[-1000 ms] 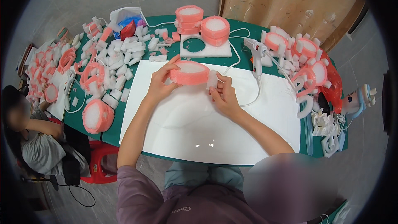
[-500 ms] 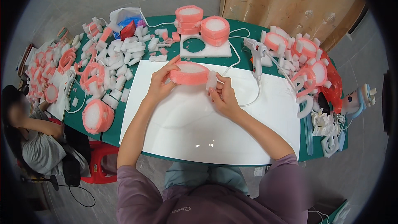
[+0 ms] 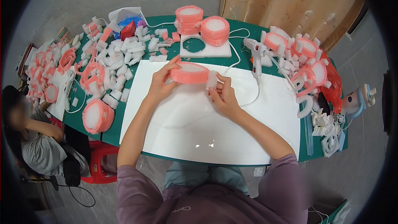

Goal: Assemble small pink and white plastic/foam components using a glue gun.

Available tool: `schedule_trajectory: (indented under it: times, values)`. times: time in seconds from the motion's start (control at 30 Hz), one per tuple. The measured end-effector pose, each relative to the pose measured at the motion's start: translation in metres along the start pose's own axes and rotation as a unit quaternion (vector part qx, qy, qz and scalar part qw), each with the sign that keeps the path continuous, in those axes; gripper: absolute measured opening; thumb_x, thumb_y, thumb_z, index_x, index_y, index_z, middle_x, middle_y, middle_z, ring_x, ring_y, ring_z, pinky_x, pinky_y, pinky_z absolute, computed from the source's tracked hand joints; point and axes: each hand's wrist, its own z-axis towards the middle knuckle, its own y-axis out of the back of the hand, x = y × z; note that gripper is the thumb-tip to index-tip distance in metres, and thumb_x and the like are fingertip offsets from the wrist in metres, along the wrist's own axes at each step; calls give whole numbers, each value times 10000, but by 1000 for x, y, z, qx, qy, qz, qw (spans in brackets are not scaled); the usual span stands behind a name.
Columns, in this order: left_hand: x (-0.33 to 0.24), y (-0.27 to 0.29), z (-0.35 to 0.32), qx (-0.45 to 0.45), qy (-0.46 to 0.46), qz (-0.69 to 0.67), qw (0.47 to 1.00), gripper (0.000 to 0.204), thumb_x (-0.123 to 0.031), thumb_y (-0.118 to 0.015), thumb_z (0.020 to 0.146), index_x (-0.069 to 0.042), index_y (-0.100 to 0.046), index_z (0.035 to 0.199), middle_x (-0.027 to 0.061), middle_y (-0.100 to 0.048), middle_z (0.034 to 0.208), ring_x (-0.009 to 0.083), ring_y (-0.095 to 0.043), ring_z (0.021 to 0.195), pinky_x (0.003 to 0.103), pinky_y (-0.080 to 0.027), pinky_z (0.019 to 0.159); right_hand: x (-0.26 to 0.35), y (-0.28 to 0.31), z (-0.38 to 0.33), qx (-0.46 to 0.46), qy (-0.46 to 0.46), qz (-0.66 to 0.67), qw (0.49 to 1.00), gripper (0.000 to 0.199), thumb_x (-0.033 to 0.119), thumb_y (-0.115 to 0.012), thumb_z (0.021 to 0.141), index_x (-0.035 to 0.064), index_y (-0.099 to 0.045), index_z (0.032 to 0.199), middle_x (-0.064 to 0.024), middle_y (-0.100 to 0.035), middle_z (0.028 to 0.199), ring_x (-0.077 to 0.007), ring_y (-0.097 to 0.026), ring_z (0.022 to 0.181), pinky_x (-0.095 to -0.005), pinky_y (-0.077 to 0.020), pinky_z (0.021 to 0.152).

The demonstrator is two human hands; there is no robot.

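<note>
A round foam disc (image 3: pixel 190 73), pink round its side with a white top, is held above the white board (image 3: pixel 178 128). My left hand (image 3: pixel 161 79) grips its left side, thumb below and fingers at the rim. Between the thumb and fingers of my right hand (image 3: pixel 224 96) is a small white foam block (image 3: pixel 212 80), pressed against the disc's right side. Beyond my right hand a white hot glue gun (image 3: pixel 257 54) stands at the board's far edge, its cord curling over the board.
Stacked pink-and-white foam rounds (image 3: pixel 215 31) stand behind on a white foam sheet with a round hole (image 3: pixel 219 51). White foam blocks (image 3: pixel 124 49) heap up at left, near another foam round (image 3: pixel 98 116). Foam pieces with blocks (image 3: pixel 306 47) and a red bag (image 3: pixel 331 87) lie right. A person (image 3: pixel 41 141) sits left.
Almost nothing differs. The disc seems to have shifted very slightly in my left hand; the block stays against its right side.
</note>
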Motion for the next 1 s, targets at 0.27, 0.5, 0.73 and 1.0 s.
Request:
schedule_trajectory:
  times: [0.27, 0.5, 0.73, 1.0]
  values:
    - [1, 3, 0, 11, -5, -10, 1000, 477, -250, -722, 671, -20, -514, 1034, 231, -365, 1287, 308, -404, 1176, 355, -383, 923, 1, 0, 0, -3, -3, 2, 1000, 414, 54, -484, 849, -42, -243, 1172, -35, -441, 599, -73, -394, 493, -199, -322, 465]
    - [1, 3, 0, 7, 1, -6, 1000, 474, -283, -725, 659, -15, -532, 1000, 237, -380, 1275, 314, -401, 1178, 355, -380, 922, 1, 0, 0, 1, -2, -6, 1000, 416, 51, -486, 847, -44, -245, 1172, -42, -446, 601, -80, -394, 488, -205, -323, 463]
    - [1, 3, 1, 5, 0, 17, 1000, 460, -274, -716, 673, -14, -531, 1005, 234, -389, 1270, 310, -420, 1165, 346, -386, 911, -3, 1, 0, 5, -6, -17, 1000, 417, 55, -487, 846, -55, -246, 1168, -39, -421, 582, -82, -373, 472, -211, -310, 450]
    - [-3, 0, 0, 0, 4, 25, 1000, 433, -173, -720, 664, -16, -515, 1011, 229, -385, 1276, 304, -429, 1159, 337, -399, 900, -1, -1, 0, -1, -11, -6, 1000, 414, 56, -488, 845, -60, -248, 1162, -39, -412, 568, -87, -376, 466, -216, -310, 447]
